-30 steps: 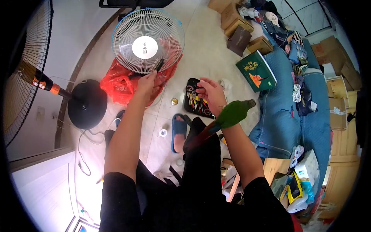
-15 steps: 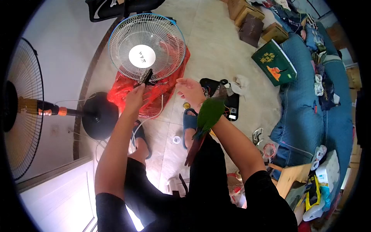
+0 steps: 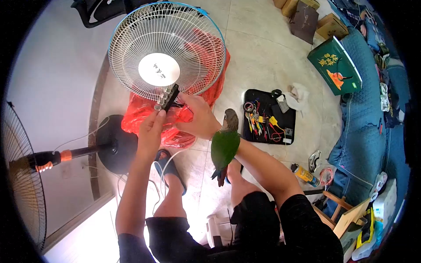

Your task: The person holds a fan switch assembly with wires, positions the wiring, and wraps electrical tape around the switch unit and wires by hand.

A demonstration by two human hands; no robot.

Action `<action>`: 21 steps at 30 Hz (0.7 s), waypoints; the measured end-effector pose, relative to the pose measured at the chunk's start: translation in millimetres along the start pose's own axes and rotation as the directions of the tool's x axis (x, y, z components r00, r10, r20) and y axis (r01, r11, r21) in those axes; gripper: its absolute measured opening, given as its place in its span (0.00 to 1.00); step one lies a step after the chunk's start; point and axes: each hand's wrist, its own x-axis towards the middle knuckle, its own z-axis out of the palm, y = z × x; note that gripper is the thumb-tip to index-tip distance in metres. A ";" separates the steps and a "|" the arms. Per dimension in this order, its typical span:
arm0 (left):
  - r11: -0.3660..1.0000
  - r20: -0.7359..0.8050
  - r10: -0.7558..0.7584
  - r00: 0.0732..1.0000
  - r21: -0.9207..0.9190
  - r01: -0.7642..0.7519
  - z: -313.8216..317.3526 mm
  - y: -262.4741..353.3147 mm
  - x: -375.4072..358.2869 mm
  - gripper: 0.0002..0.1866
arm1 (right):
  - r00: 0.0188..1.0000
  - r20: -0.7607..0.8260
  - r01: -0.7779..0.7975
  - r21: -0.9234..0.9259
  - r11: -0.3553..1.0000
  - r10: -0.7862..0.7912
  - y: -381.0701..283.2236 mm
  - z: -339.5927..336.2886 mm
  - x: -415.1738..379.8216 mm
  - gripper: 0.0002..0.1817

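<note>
R hand moved in nr L hand, whose closed fingers pinch a black strip by its low end, prob to keep it steady; can't tell R's grip.

Left fingers hold a black strip, apparently buttoned.

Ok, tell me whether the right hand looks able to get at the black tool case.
Probably, with a lean: the right hand has no visible barrier before the open black tool case on the floor, though the green bird on its forearm could hinder it.
</note>
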 end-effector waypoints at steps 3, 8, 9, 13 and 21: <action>0.999 -0.039 -0.034 0.999 0.036 0.036 6.7 -8.0 1.7 0.19 | 0.996 0.084 -0.013 -0.064 0.998 0.018 16.1 9.1 0.5 0.43; 0.980 -0.047 -0.118 0.992 -0.168 0.109 5.8 -44.1 2.0 0.21 | 0.983 -0.177 0.039 -0.082 0.996 -0.053 14.8 -3.4 -20.9 0.37; 0.976 -0.079 -0.140 0.987 -0.179 0.124 4.6 -48.5 -2.3 0.22 | 0.970 -0.239 0.019 -0.074 0.997 -0.037 16.9 -6.9 -27.7 0.36; 0.942 -0.152 -0.175 0.973 -0.314 0.120 3.8 -56.0 -13.5 0.19 | 0.947 -0.047 -0.314 0.047 0.948 0.317 44.6 -1.9 -66.8 0.27; 0.933 -0.094 -0.216 0.972 -0.313 0.178 -6.5 -89.5 -27.2 0.21 | 0.740 0.270 -0.628 0.606 0.489 0.616 64.0 22.1 -61.2 0.11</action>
